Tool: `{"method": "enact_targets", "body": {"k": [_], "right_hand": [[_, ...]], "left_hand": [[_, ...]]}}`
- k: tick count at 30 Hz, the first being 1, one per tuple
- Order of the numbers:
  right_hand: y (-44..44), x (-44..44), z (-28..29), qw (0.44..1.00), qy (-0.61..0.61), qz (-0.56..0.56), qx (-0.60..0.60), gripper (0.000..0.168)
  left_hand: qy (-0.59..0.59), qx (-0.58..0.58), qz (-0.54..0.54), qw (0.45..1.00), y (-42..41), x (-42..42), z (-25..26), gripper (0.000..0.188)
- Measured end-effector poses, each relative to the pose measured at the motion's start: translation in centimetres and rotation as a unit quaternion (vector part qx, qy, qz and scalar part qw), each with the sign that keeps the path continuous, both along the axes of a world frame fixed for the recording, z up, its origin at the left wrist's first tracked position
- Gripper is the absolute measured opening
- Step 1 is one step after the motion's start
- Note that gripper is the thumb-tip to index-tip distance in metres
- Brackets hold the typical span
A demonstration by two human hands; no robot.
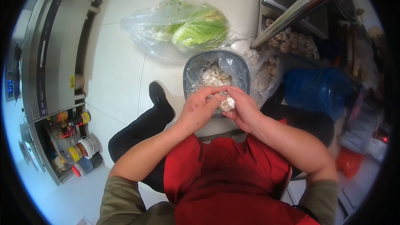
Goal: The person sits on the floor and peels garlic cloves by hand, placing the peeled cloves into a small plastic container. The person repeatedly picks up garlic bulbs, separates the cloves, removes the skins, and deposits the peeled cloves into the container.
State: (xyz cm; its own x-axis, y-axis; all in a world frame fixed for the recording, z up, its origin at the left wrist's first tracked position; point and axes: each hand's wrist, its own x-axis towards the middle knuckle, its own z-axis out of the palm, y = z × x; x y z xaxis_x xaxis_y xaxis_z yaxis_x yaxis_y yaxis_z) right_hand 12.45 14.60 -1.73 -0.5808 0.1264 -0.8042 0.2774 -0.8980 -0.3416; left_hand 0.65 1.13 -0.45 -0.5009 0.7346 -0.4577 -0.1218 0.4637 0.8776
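Between my two hands is a garlic bulb [227, 104] with pale, partly peeled skin. My left hand [200, 105] grips it from the left, its fingers meeting those of the other hand at the top. Around its right side curls my right hand [245, 106]. Both are over the near edge of a grey plastic bin [185, 72] lined with a clear bag. Dry garlic skins [215, 75] lie in the bin. A clear plastic bag [265, 78] with garlic in it is right of the bin.
Napa cabbage [201, 32] lies in a clear bag on the tiled floor [115, 65]. A metal pole [290, 14] slants beside a pile of garlic bulbs [293, 42]. At right is a blue water jug [315, 89]; bottles [75, 154] fill a low shelf at left.
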Motion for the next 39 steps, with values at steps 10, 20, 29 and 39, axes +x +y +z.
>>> {"method": "enact_targets", "body": {"k": [10,20,29,39], "right_hand": [[-0.6,-0.2,0.0,0.999,0.032,0.017,-0.029,0.04],[-0.6,-0.7,2.3,0.996,0.051,0.055,-0.048,0.027],[0.2,-0.1,-0.3,1.0,-0.009,0.003,-0.03,0.034],[-0.4,-0.5,0.1,0.999,-0.033,0.0,-0.007,0.035]], "left_hand": [[0.022,0.053,-0.004,0.998,-0.1,0.6,0.0,0.022],[-0.084,-0.027,0.091,0.992,-0.2,0.7,-1.6,0.016],[-0.134,-0.099,0.136,0.977,-0.2,-0.1,-1.4,0.019],[0.16,-0.049,-0.09,0.982,0.0,0.7,1.4,0.023]]}}
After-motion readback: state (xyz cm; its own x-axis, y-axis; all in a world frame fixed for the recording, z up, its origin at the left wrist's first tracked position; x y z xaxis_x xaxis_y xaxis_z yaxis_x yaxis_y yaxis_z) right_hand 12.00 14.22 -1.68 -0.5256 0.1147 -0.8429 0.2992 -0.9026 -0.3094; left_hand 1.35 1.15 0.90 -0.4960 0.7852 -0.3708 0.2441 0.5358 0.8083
